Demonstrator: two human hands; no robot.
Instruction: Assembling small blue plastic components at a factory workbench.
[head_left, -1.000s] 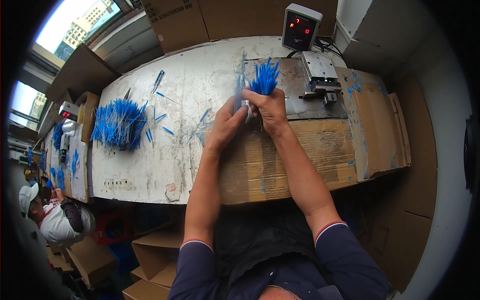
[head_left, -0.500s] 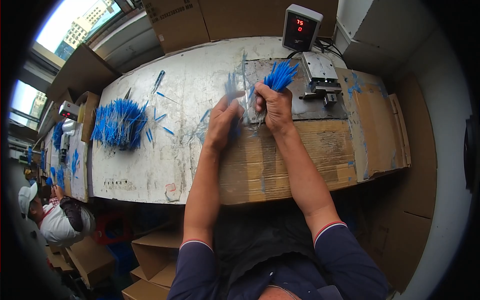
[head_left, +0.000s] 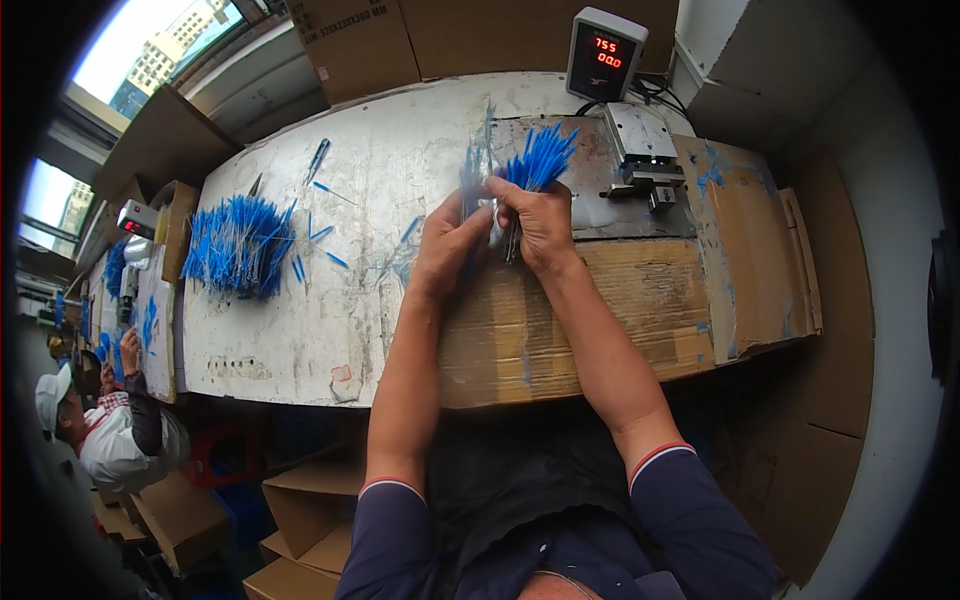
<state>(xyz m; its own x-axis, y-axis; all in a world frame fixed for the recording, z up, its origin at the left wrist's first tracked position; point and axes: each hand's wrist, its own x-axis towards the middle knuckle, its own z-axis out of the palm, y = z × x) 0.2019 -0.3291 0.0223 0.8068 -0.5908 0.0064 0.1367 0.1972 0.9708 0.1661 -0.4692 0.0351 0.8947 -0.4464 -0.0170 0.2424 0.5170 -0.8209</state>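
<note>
My right hand (head_left: 541, 225) is closed around a bundle of thin blue-tipped wires (head_left: 540, 158). The blue ends fan out above the fist, and thin grey ends stick out below it. Close beside it on the left, my left hand (head_left: 447, 245) is closed on a translucent grey-blue piece (head_left: 472, 172), smeared by motion and too unclear to name. The two hands nearly touch at the fingertips, above the border between the white tabletop (head_left: 350, 240) and the metal plate (head_left: 590, 195).
A large pile of blue-tipped wires (head_left: 240, 245) lies on the left, with loose blue pieces (head_left: 322, 233) and a pen-like tool (head_left: 318, 160) nearby. Behind the plate are a small metal fixture (head_left: 645, 150) and a red-digit display (head_left: 605, 55). Cardboard (head_left: 620, 310) covers the front. A co-worker (head_left: 125, 440) sits far left.
My right hand has shifted slightly left with its bundle, closer to my left hand. The display's digits have changed. The co-worker's hands have moved up.
</note>
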